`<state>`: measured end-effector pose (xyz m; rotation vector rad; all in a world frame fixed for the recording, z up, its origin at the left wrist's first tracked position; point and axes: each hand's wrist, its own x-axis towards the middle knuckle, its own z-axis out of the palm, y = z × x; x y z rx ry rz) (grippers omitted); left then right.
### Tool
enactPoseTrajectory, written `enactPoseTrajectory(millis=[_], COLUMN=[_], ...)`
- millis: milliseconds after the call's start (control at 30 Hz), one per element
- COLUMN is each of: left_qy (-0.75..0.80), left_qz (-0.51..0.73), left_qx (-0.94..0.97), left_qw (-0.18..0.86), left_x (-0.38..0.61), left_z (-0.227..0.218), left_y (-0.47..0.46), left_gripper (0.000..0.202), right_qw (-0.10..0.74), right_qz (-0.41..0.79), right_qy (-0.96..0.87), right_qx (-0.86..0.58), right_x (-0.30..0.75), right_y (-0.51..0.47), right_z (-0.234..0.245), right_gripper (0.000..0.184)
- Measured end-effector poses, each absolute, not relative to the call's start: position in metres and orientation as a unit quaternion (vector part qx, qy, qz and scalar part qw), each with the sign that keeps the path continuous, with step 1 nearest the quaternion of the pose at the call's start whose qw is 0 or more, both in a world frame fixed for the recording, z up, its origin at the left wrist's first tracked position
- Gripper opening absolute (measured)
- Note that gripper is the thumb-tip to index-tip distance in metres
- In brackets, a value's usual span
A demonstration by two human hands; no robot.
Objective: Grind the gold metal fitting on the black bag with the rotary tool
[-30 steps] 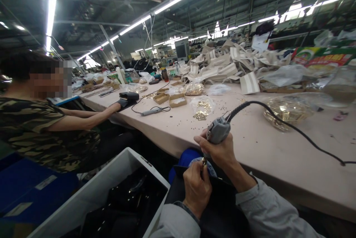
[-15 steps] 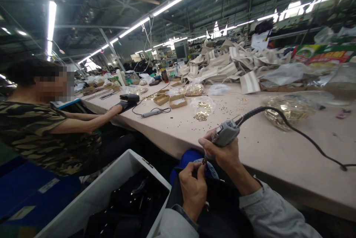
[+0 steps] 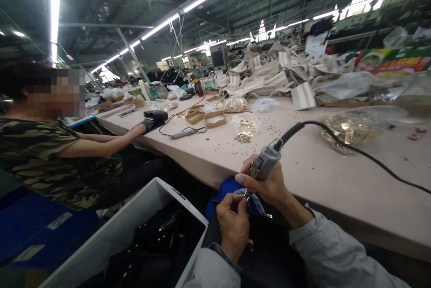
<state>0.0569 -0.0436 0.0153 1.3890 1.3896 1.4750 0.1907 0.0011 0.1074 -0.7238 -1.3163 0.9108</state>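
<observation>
My right hand (image 3: 274, 184) is wrapped round a grey electric screwdriver (image 3: 266, 162) with a black cable running off to the right. The tool's tip points down at the fingers of my left hand (image 3: 234, 225). Those fingers pinch a small shiny metal fitting (image 3: 247, 195), partly hidden by the fingertips. Below both hands a black leather-like piece (image 3: 269, 243) lies across my lap, with another small metal part (image 3: 270, 216) glinting at its upper edge.
A white crate (image 3: 155, 183) of black pieces stands at my left. Across the table (image 3: 202, 157) lie gold metal parts (image 3: 245, 136), small boxes (image 3: 215, 120), a bag of gold fittings (image 3: 353, 133) and a pale strap heap (image 3: 279, 68). A co-worker (image 3: 37, 157) handles a black item at left.
The electric screwdriver has shifted slightly left and down, more upright, with its tip at the metal fitting. My left hand stays nearly in place. The view has turned a little.
</observation>
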Motion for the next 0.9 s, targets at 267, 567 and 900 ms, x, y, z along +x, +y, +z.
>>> enactPoseTrajectory(millis=[267, 567, 900], left_qy=[0.527, 0.530, 0.540], left_qz=[0.572, 0.576, 0.541], left_qx=[0.510, 0.519, 0.568], left_qw=[0.367, 0.344, 0.305], left_x=[0.061, 0.065, 0.068], left_z=[0.016, 0.014, 0.019], left_y=[-0.043, -0.045, -0.049], left_gripper=[0.025, 0.024, 0.016], right_qw=[0.713, 0.404, 0.393], right_qz=[0.467, 0.413, 0.490], right_qy=[-0.433, -0.618, -0.585], right_qx=[-0.295, -0.533, -0.513], right_x=[0.224, 0.240, 0.228], right_y=[0.004, 0.011, 0.012], right_z=[0.146, 0.101, 0.073], right_gripper=[0.034, 0.019, 0.020])
